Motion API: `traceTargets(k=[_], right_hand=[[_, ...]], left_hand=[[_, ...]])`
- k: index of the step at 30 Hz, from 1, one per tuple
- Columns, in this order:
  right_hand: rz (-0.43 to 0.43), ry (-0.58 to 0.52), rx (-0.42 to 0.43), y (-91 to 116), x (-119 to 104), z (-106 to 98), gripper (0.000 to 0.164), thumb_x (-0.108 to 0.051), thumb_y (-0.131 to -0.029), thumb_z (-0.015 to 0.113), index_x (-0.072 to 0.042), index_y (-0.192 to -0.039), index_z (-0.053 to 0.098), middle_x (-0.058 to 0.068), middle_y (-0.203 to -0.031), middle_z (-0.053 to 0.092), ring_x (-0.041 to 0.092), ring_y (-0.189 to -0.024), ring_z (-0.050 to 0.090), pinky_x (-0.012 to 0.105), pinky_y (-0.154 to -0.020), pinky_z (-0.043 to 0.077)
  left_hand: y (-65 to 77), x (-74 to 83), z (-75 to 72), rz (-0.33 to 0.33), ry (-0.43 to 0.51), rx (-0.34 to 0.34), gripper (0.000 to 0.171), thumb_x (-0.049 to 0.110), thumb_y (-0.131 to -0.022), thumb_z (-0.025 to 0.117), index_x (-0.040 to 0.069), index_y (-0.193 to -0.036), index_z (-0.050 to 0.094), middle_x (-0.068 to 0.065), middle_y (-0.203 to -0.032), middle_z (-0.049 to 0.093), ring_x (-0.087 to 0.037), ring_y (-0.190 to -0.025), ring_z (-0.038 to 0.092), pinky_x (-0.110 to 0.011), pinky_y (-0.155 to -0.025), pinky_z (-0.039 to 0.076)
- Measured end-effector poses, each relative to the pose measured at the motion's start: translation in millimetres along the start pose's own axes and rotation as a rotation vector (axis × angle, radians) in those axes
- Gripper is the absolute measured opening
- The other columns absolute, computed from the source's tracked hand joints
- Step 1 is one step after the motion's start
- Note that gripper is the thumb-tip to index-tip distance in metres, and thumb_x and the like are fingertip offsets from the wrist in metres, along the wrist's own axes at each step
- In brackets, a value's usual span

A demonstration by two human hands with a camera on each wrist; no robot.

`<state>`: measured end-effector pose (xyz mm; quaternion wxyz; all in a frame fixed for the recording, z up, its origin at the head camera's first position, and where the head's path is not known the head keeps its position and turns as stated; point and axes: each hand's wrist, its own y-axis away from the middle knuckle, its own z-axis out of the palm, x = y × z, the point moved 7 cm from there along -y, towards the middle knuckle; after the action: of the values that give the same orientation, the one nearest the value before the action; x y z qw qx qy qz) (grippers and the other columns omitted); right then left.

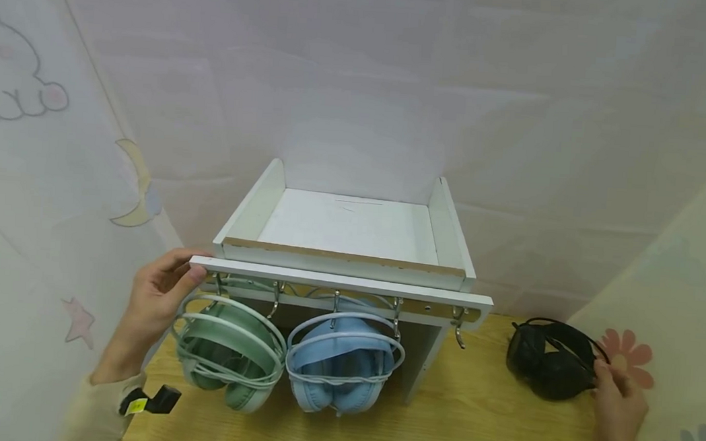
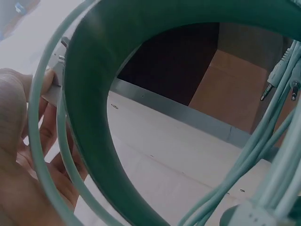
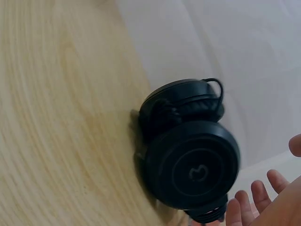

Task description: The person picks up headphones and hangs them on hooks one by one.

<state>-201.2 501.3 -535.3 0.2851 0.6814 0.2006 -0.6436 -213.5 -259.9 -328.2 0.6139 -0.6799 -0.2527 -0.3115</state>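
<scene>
My left hand (image 1: 157, 289) pinches the left end of the white hook rail (image 1: 349, 281) along the front of a white shelf. Right beside it, a green headset (image 1: 229, 354) hangs from the rail's hooks; its band and cables fill much of the left wrist view. A light-blue headset (image 1: 341, 365) hangs to its right. On the wooden table to the right of the shelf lies a black headset (image 3: 193, 162). My right hand (image 1: 621, 405) is at its right side, fingertips close to the band, fingers apart in the right wrist view.
The white shelf (image 1: 346, 227) has raised sides and stands against a pale cloth backdrop (image 1: 360, 99). A bare metal hook (image 1: 458, 328) sits at the rail's right end. The wooden table (image 1: 474, 417) runs underneath, with printed cloth on both sides.
</scene>
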Motion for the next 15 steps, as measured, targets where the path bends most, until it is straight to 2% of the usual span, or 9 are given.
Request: traceTargets(k=[4, 8, 9, 11, 12, 13, 14, 15], right_hand=[[-0.003, 0.189, 0.001, -6.9, 9.8, 0.7, 0.008, -0.044, -0.103, 0.068, -0.037, -0.100, 0.064, -0.030, -0.082, 0.054, -0.007, -0.082, 0.050, 0.009, -0.067, 0.042], [-0.006, 0.324, 0.001, -11.1, 14.6, 1.0, 0.015, -0.053, -0.104, 0.062, -0.039, -0.107, 0.060, -0.030, -0.091, 0.050, -0.009, -0.085, 0.045, 0.013, -0.077, 0.039], [0.006, 0.330, 0.001, -12.3, 15.7, 0.9, 0.017, -0.054, -0.104, 0.061, -0.038, -0.109, 0.059, -0.027, -0.095, 0.050, -0.008, -0.086, 0.044, 0.014, -0.077, 0.040], [0.037, 0.333, -0.011, -14.8, 17.6, 1.4, 0.029, -0.056, -0.103, 0.060, -0.034, -0.123, 0.058, -0.021, -0.104, 0.050, -0.007, -0.087, 0.045, 0.012, -0.073, 0.041], [0.066, 0.328, -0.023, -16.2, 19.1, 2.3, 0.033, -0.058, -0.103, 0.060, -0.035, -0.125, 0.055, -0.016, -0.117, 0.053, -0.003, -0.097, 0.051, 0.011, -0.072, 0.041], [0.091, 0.325, -0.039, -17.7, 20.8, 3.0, 0.036, -0.059, -0.102, 0.059, -0.036, -0.128, 0.052, -0.007, -0.131, 0.054, 0.005, -0.109, 0.056, 0.012, -0.078, 0.044], [0.121, 0.316, -0.055, -19.2, 22.7, 3.3, 0.038, -0.060, -0.102, 0.060, -0.037, -0.130, 0.049, -0.005, -0.136, 0.051, 0.010, -0.120, 0.055, 0.013, -0.081, 0.044], [0.145, 0.313, -0.068, -20.6, 24.3, 3.2, 0.040, -0.062, -0.101, 0.060, -0.037, -0.130, 0.046, -0.002, -0.139, 0.048, 0.012, -0.122, 0.054, 0.015, -0.083, 0.044]], left_hand=[[-2.1, 0.1, 0.3, 0.075, 0.035, 0.000, 0.021, -0.019, -0.102, 0.055, -0.019, -0.121, 0.064, -0.004, -0.116, 0.076, -0.011, -0.104, 0.073, -0.020, -0.092, 0.059], [-2.0, -1.4, -0.2, 0.069, 0.016, 0.009, 0.018, -0.014, -0.103, 0.058, -0.016, -0.119, 0.066, -0.003, -0.114, 0.076, -0.010, -0.101, 0.073, -0.019, -0.090, 0.059], [-1.9, -1.7, -0.4, 0.066, 0.013, 0.009, 0.018, -0.014, -0.103, 0.058, -0.017, -0.119, 0.066, -0.003, -0.113, 0.076, -0.009, -0.101, 0.072, -0.019, -0.089, 0.058], [-1.9, -2.7, -0.9, 0.057, 0.001, 0.010, 0.017, -0.012, -0.103, 0.059, -0.016, -0.118, 0.066, -0.001, -0.112, 0.076, -0.009, -0.099, 0.072, -0.019, -0.088, 0.058], [-2.1, -2.9, -0.8, 0.059, 0.001, 0.008, 0.017, -0.012, -0.103, 0.059, -0.015, -0.118, 0.067, -0.001, -0.112, 0.076, -0.008, -0.098, 0.072, -0.019, -0.088, 0.058], [-2.2, -3.4, -0.8, 0.058, 0.003, 0.007, 0.017, -0.012, -0.104, 0.059, -0.015, -0.118, 0.067, -0.001, -0.111, 0.076, -0.008, -0.098, 0.071, -0.019, -0.088, 0.058], [-2.4, -3.7, -0.5, 0.068, 0.013, 0.001, 0.017, -0.012, -0.104, 0.059, -0.016, -0.118, 0.066, -0.002, -0.111, 0.076, -0.009, -0.098, 0.071, -0.019, -0.087, 0.058], [-2.4, -4.0, 0.1, 0.077, 0.023, -0.005, 0.017, -0.013, -0.104, 0.058, -0.016, -0.118, 0.066, -0.003, -0.111, 0.076, -0.009, -0.097, 0.071, -0.019, -0.087, 0.057]])
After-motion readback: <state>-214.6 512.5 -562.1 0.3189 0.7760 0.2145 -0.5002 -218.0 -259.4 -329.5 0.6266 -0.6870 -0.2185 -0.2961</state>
